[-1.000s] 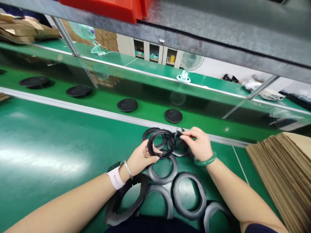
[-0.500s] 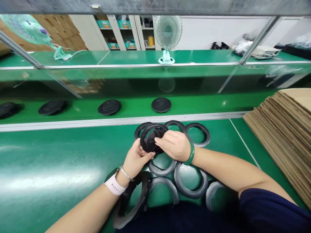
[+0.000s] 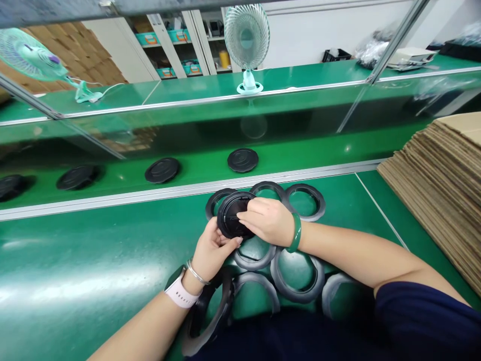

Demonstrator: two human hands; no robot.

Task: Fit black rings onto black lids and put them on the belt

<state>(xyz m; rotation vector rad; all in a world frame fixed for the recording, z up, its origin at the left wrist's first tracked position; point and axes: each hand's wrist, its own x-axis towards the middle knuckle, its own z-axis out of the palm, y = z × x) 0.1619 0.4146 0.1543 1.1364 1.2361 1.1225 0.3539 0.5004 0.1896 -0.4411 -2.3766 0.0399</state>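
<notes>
My left hand (image 3: 216, 246) is closed on the lower left edge of a black ring (image 3: 221, 206), raised above the bench. A black round disc (image 3: 233, 214) lies inside this ring. My right hand (image 3: 265, 220) has its fingers pinched together against the disc's face, and they cover its right part. Under and around my hands lie several loose rings: a black ring (image 3: 321, 200) with a grey rim at the upper right, a grey ring (image 3: 276, 278) nearer me, and a dark ring (image 3: 225, 296) leaning by my left wrist.
Behind a metal rail (image 3: 112, 197), several black round lids, such as one lid (image 3: 242, 160), lie on a green strip. A stack of brown cardboard (image 3: 432, 175) stands at the right. Two fans, including a mint-green fan (image 3: 247, 45), stand on the back ledge.
The disc, tilted within the ring before, now sits flatter in it. My right fingers stay on its face. The whole view has tilted slightly.
</notes>
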